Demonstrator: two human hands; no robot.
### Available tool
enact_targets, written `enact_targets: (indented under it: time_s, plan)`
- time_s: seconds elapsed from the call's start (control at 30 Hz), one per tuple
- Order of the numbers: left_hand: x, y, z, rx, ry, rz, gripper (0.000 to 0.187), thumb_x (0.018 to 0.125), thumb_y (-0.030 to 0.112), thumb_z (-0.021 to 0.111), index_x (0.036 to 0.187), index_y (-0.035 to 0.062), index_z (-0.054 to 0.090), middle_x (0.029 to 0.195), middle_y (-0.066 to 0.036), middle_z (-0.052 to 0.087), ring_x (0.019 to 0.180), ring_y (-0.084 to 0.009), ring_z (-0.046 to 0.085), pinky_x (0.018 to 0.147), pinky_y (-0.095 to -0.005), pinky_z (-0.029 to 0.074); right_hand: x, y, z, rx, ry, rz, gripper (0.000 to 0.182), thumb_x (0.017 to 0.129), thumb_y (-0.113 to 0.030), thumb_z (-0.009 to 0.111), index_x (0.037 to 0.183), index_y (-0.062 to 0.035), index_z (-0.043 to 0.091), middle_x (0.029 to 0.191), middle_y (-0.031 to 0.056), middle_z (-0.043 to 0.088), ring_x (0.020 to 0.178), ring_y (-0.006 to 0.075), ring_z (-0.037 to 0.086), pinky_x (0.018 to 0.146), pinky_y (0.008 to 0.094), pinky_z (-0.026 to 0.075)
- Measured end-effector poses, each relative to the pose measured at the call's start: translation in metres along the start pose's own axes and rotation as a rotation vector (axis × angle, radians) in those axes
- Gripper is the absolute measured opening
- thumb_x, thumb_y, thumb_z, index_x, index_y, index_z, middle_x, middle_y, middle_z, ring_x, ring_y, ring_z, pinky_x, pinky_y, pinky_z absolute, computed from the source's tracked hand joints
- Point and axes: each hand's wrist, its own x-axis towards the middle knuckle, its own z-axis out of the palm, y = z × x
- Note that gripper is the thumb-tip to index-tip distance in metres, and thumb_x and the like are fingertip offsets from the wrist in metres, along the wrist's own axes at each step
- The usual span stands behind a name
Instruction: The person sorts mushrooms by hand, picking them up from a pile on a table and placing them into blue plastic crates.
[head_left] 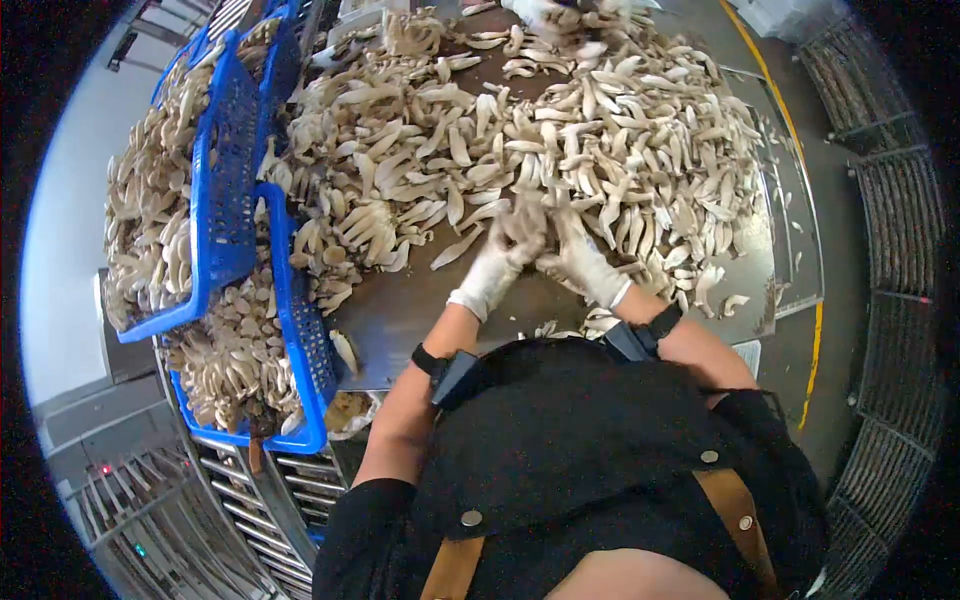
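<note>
Pale mushrooms (630, 130) lie heaped over a metal table (400, 310). At the near edge of the heap, my left hand (503, 258), in a whitish glove, has its fingers curled around a greyish mushroom cluster (530, 218). My right hand (580, 258), gloved too, is close beside it on the right, with its fingers against the same cluster. The fingertips and the cluster are somewhat blurred. Loose mushrooms surround both hands on the far side.
Blue baskets (305, 350) filled with mushrooms stand stacked at the table's left. Across the table, a co-worker's gloved hands (540, 14) are among mushrooms. Metal racks (900, 240) stand at the right beyond a yellow floor line (817, 350).
</note>
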Motion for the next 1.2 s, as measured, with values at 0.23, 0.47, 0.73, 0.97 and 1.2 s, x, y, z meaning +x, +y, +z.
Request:
enact_targets:
  time_s: [0.23,0.47,0.73,0.97,1.2]
  plan:
    - [-0.026,0.053,0.007,-0.718,0.075,-0.064,0.055,0.087,0.045,0.056,0.13,0.0137,0.043,0.122,-0.008,0.053,0.105,-0.0237,0.056,0.088,-0.0414,0.049,0.0,-0.086,-0.029,-0.056,0.098,-0.338,0.049,0.084,-0.018,0.061,0.128,-0.0034,0.045,0.125,0.0176,0.05,0.119,0.0303,0.046,0.098,0.0371,0.038]
    - [-0.019,0.008,-0.011,-0.915,0.287,-0.081,0.038,0.091,0.037,0.048,0.118,0.0103,0.051,0.114,-0.01,0.057,0.102,-0.0244,0.057,0.089,-0.0399,0.048,0.0,-0.079,-0.038,-0.016,0.216,-0.029,0.032,0.083,-0.02,0.061,0.109,-0.0016,0.059,0.1,0.0178,0.061,0.089,0.0304,0.058,0.082,0.0341,0.045]
    - [-0.029,0.006,-0.001,-0.873,0.199,-0.091,0.025,0.089,0.018,0.047,0.111,0.0102,0.057,0.106,-0.007,0.06,0.094,-0.021,0.059,0.084,-0.0343,0.049,-0.005,-0.089,-0.016,-0.183,0.017,-0.342,0.03,0.068,-0.004,0.061,0.099,-0.0029,0.06,0.1,0.0199,0.053,0.096,0.035,0.055,0.082,0.0377,0.045]
    - [-0.041,-0.006,-0.002,-0.73,0.298,-0.137,0.015,0.088,0.013,0.049,0.096,0.0063,0.059,0.089,-0.007,0.062,0.078,-0.0199,0.061,0.075,-0.0329,0.052,0.001,-0.083,-0.005,-0.004,-0.058,-0.188,0.043,0.071,-0.014,0.068,0.106,0.0051,0.051,0.102,0.0225,0.054,0.097,0.036,0.053,0.086,0.0366,0.043]
    - [-0.039,-0.013,-0.005,-0.742,0.344,-0.116,0.014,0.089,0.015,0.052,0.1,0.0071,0.057,0.092,-0.007,0.061,0.082,-0.0209,0.06,0.072,-0.0346,0.053,-0.001,-0.102,-0.01,0.184,-0.063,0.058,0.05,0.069,-0.012,0.065,0.113,0.0037,0.046,0.109,0.0264,0.054,0.102,0.0407,0.053,0.089,0.0384,0.043]
